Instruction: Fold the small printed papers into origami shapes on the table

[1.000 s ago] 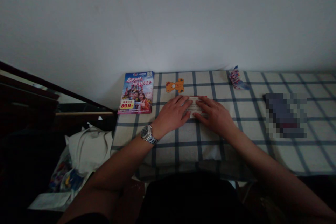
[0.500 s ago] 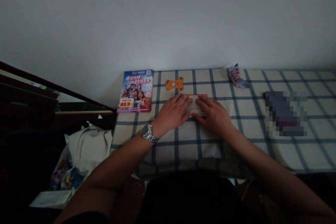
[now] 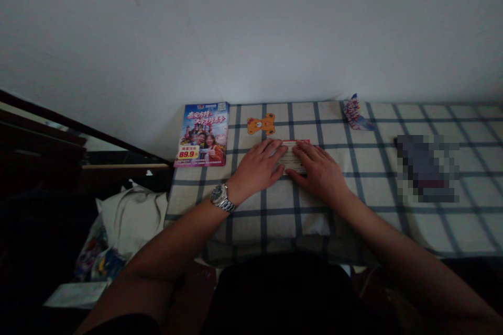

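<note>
Both my hands lie flat on a small white paper slip with a red top edge (image 3: 292, 156) on the checked tablecloth (image 3: 365, 188). My left hand (image 3: 257, 168), with a metal watch at the wrist, covers the slip's left end with its fingers stretched out. My right hand (image 3: 319, 170) presses the slip's right part, fingers also extended. Most of the slip is hidden under the fingers.
A colourful brochure marked 89.9 (image 3: 203, 134) lies at the table's far left corner. An orange bear cut-out (image 3: 261, 124) sits just beyond my hands. A patterned wrapper (image 3: 354, 114) lies by the wall. A blurred dark object (image 3: 426, 174) rests to the right. Cloth and bags (image 3: 129, 217) lie left of the table.
Both hands have stayed flat on the slip, with only slight shifts of the fingers. The view has drifted a little.
</note>
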Tool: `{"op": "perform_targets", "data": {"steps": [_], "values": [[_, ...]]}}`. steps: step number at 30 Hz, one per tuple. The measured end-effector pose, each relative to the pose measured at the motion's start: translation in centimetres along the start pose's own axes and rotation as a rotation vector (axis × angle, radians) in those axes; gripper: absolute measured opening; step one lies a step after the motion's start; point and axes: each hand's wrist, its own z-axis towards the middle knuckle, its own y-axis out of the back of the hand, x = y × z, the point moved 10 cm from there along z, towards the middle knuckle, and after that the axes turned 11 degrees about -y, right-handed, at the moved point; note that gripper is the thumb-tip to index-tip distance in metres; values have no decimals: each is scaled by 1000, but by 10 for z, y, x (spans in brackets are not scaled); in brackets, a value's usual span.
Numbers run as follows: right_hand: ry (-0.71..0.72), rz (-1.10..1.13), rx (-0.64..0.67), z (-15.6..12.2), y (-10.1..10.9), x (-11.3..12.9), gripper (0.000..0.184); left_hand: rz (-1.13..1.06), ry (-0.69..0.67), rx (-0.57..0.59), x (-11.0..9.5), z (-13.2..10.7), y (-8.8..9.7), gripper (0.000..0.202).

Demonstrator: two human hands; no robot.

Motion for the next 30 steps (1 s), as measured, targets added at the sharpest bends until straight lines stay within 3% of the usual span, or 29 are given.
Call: {"op": "perform_targets", "data": {"steps": [30], "values": [[-5,2,11,0,-4,-6,58,-21,-22,-11,1,-3,-3,57]]}}
